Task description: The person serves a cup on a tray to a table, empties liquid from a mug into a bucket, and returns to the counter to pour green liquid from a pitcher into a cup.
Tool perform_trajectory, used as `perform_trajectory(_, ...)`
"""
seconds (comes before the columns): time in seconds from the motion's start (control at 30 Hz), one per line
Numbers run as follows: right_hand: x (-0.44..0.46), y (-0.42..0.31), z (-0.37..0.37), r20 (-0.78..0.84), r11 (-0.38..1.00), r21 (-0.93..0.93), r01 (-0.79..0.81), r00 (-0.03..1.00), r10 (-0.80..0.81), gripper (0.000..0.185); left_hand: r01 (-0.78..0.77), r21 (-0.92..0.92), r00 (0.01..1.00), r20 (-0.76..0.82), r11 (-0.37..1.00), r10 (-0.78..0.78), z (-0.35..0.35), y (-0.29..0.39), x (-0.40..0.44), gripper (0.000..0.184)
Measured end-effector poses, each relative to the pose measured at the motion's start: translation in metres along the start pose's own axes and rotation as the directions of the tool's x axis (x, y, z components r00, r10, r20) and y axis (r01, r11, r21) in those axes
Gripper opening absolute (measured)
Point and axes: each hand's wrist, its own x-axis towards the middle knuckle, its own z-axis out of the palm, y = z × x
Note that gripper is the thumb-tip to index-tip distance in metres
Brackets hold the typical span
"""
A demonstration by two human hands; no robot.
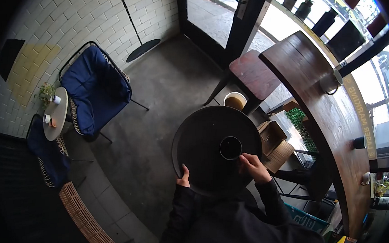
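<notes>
A round black tray (199, 130) is held in front of my body. My left hand (183, 177) grips its near left rim, thumb on top and the other fingers hidden beneath. On the right part of the tray is a dark cup (230, 148), seen from above. My right hand (255, 168) is closed at the cup's near right side, thumb and fingers pinched together there. Whether a handle is between them is hard to make out, and so is whether the cup's base touches the tray.
A long wooden counter (310, 72) curves along the right, with a metal mug (331, 82) on it. Beneath stand a stool (255, 74), a white bucket (235, 101) and a cardboard box (278, 154). Leftward are a blue-cushioned chair (97, 90) and a small round table (60, 113). A glass door (216, 16) is ahead.
</notes>
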Motion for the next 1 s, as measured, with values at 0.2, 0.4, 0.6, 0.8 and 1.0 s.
perform_trajectory(0.2,0.099,0.022,-0.010,-0.054,0.990,0.138,-0.029,0.998,0.037,0.036,-0.008,-0.168,0.998,-0.070,0.986,-0.004,-0.011,-0.015,0.116,0.060)
perform_trajectory(0.4,0.219,0.074,-0.037,-0.309,0.935,0.343,-0.093,0.929,0.205,0.029,0.065,0.163,0.981,-0.192,0.984,-0.033,-0.049,-0.089,0.250,0.068)
perform_trajectory(0.6,0.329,0.186,-0.063,-0.354,0.770,0.635,-0.068,0.860,0.368,0.026,0.232,-0.239,0.959,-0.106,0.943,-0.263,-0.030,-0.071,0.270,0.062)
perform_trajectory(0.8,0.436,0.316,-0.098,-0.457,0.620,0.781,0.069,0.740,0.493,0.018,0.439,0.184,0.894,-0.187,0.879,-0.408,-0.038,-0.099,0.300,0.060)
perform_trajectory(1.0,0.502,0.431,-0.157,-0.603,0.716,0.698,0.005,0.543,0.584,0.029,0.470,0.200,0.881,-0.160,0.860,-0.445,-0.043,-0.113,0.307,0.062)
